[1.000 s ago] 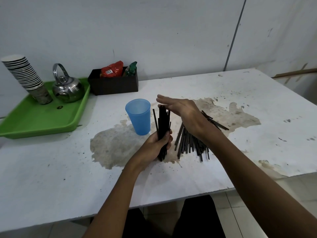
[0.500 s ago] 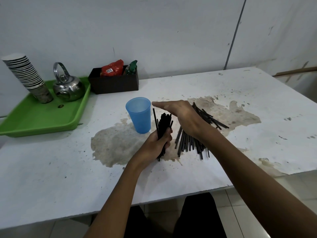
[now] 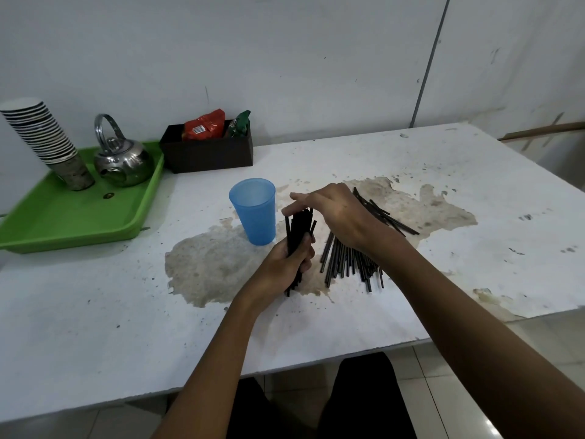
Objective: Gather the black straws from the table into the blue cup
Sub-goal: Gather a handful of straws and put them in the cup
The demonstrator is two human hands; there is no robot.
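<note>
We see a white table (image 3: 95, 327) whose top is worn, with wide brown patches where the coating has peeled and small dark specks scattered about; it stands against a pale wall (image 3: 285, 58), and light floor tiles (image 3: 443, 391) show below its near edge. Our left hand (image 3: 281, 267) has its fingers curled round a bundle of black straws (image 3: 296, 229), held nearly upright just right of the blue cup (image 3: 254, 210), which stands on the table. Our right hand (image 3: 335, 213) lies over the top ends of that bundle with fingers straight and relaxed, the fingertips touching the straw tips. A loose pile of straws (image 3: 348, 264) lies flat on the table under and beyond the right wrist. At far left sits a green tray (image 3: 63, 223) bearing a steel kettle (image 3: 123, 163) and a tilted stack of paper cups (image 3: 44, 141). Beside it, near the wall, a dark box (image 3: 209, 153) holds red and green packets.
</note>
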